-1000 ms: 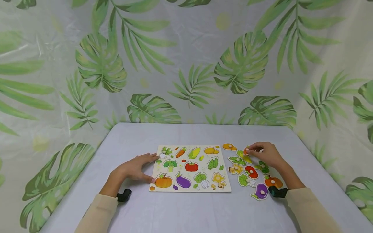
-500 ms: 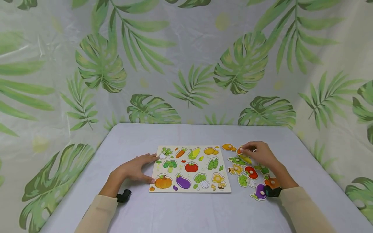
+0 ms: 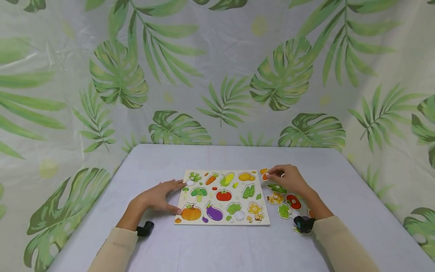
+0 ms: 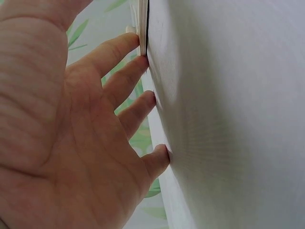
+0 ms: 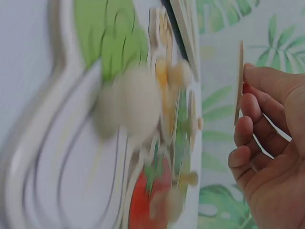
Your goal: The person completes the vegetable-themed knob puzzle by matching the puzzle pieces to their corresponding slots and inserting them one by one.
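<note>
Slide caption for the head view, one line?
Left hand touches the vegetable board at its left edge; right hand pinches an orange piece near the board's far right corner.

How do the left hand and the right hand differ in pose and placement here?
The left hand spreads its fingers; the right hand curls its own. The left hand touches the left edge of the vegetable puzzle board; the right hand is beyond its right edge. The left hand grips nothing; the right hand pinches a thin puzzle piece. Both emerge from beige sleeves.

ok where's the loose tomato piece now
In the head view, the tomato piece lies right of the puzzle board, beside the mushroom piece and left of the right forearm.
</note>
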Demonstrator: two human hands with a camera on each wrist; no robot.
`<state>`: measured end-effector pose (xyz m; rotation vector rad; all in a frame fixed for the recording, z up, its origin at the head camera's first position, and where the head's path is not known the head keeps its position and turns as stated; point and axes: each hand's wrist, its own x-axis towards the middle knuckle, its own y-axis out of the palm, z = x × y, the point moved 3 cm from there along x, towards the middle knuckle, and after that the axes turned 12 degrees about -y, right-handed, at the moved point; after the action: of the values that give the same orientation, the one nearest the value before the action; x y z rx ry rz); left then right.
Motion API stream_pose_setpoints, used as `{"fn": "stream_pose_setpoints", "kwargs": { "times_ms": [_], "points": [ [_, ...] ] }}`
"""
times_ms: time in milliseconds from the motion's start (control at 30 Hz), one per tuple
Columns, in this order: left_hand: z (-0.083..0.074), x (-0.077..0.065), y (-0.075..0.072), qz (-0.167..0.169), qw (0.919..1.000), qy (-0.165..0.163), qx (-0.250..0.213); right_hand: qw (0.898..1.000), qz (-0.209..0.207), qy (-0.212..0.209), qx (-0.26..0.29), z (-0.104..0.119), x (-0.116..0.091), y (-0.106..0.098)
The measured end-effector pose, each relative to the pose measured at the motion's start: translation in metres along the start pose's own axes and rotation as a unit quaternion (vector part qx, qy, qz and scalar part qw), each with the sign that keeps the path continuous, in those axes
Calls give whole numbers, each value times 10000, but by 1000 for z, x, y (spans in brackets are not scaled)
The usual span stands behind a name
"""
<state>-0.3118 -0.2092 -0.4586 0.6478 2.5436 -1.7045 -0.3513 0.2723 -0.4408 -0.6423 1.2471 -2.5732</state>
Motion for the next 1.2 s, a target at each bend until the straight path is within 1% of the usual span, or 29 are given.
{"fn": "stream_pose_setpoints", "kwargs": {
  "times_ms": [100,333,467,633,700,800,1067,1200],
  "points": [
    [1,1,1,-28,10000,6,32,9999,13,-26,104,9,5,6],
    [3,2,3,-94,9999,-11,68,9991,-16,-323,270,31,24,21],
    [3,1,3,-122,9999,-39,51,9991,-16,-262,343,43,33,31],
    [2,1,1,-173,9998,-24,40,9984,-109,-309,454,57,41,40],
    [1,1,0,-188,9998,-28,56,9978,-157,-372,526,61,45,44],
    [1,0,-1,-209,9997,-56,62,9977,-187,-356,540,65,50,50],
    [1,1,-1,-230,9995,-209,113,9977,-68,-222,636,73,62,72],
    [1,1,-1,-250,9993,-240,150,9973,-64,-343,649,78,67,81]
  ]
}}
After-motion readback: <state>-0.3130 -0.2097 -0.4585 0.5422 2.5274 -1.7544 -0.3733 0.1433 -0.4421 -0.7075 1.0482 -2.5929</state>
